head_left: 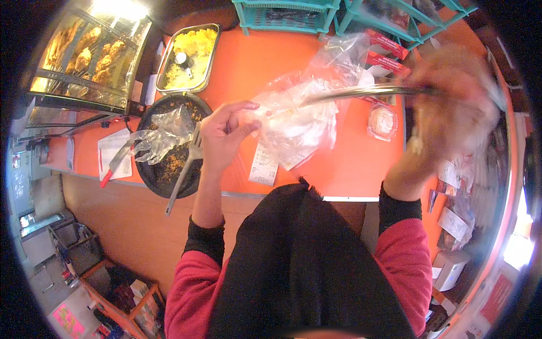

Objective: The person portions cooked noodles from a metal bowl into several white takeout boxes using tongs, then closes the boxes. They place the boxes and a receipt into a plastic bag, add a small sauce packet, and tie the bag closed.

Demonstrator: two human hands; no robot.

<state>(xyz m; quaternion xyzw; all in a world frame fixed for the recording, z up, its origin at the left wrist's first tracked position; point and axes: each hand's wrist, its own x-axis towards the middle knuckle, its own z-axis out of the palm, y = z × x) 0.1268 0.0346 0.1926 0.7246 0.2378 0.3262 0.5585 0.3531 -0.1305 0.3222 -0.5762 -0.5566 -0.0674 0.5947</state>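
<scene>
My left hand [228,135] pinches the near left edge of a clear plastic bag [292,123] on the orange counter [355,169]. Blurred by motion, my right hand [449,101] grips a long shiny metal utensil [368,91], whose far end reaches over the bag; its exact kind cannot be told. A printed receipt [263,165] lies partly under the bag. Left of my left hand, a round dark pan [146,171] with brown crumbs holds a crumpled clear plastic glove [169,127]. A grey slotted spatula [183,180] lies across the pan's rim.
A metal tray [163,76] of yellow food stands behind the pan. At left are a lit glass display case [84,63] and a red-handled knife [116,163] on a white board [123,169]. A clear food container [382,120] sits to the right. Teal plastic racks [288,27] stand at the back.
</scene>
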